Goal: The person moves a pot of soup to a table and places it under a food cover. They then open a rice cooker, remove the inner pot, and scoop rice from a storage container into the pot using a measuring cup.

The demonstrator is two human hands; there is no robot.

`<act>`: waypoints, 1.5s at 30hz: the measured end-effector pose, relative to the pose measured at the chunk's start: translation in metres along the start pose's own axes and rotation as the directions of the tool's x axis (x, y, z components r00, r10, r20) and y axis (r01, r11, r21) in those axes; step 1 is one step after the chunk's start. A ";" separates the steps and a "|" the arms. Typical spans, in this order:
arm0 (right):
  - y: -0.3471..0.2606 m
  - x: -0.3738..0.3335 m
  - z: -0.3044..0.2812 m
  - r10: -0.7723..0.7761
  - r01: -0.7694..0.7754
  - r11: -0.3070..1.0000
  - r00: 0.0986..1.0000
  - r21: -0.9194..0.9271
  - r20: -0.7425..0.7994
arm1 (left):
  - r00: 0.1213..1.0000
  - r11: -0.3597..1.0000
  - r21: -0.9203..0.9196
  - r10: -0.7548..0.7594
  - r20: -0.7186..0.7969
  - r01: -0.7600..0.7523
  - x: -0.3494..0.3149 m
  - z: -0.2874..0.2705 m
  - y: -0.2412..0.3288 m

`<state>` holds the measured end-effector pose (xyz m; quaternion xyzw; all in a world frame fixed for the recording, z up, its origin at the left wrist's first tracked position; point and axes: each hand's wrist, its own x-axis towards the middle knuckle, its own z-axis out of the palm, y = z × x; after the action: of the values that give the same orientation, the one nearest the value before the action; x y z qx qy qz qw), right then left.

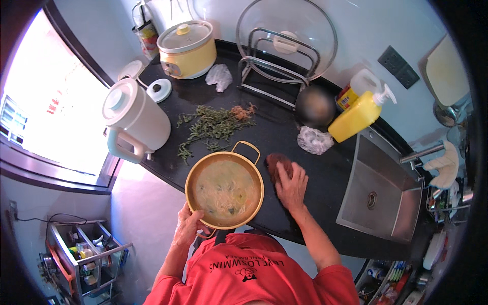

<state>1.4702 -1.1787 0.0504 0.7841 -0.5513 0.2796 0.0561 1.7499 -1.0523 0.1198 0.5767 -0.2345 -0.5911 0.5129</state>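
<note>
Soup point(223, 185) already in the pan point(224, 156), which the left hand point(189, 226) grips at the counter's point(320, 185) near edge, apparently not set down; right hand point(292, 189) over brown cloth point(275, 161) on the counter, grip unclear.

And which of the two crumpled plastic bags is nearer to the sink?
The bag beside the yellow pump bottle, close to the sink; the other bag lies farther away, beside the yellow cooker.

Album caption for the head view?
Left hand holding a round gold metal pot of cloudy soup, right hand on a reddish-brown cloth.
</note>
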 end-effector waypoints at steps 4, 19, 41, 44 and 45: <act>0.002 0.055 0.033 0.101 -0.104 0.989 0.994 -0.101 -0.033 | 0.999 0.999 -0.037 -0.022 -0.041 0.021 -0.012 -0.013 0.004; -0.037 0.028 0.006 -0.196 0.194 0.975 0.981 0.109 0.005 | 0.968 0.981 -0.136 0.107 -0.228 -0.141 -0.079 -0.043 -0.011; -0.032 -0.086 -0.054 -0.319 0.293 0.941 0.936 -0.166 -0.152 | 0.742 0.787 -0.409 0.091 -0.664 -0.462 -0.316 -0.047 -0.136; -0.103 -0.107 -0.136 -0.269 0.258 0.961 0.957 -0.104 -0.107 | 0.708 0.760 -0.451 0.018 -0.706 -0.468 -0.374 -0.063 -0.150; -0.106 -0.090 -0.135 -0.315 0.292 0.944 0.935 -0.152 -0.161 | 0.683 0.733 -0.461 0.006 -0.731 -0.500 -0.376 -0.061 -0.146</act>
<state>1.4933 -1.0095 0.1424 0.8257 -0.4325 0.3031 0.1982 1.6853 -0.6504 0.1451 0.5050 0.1016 -0.2940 0.8051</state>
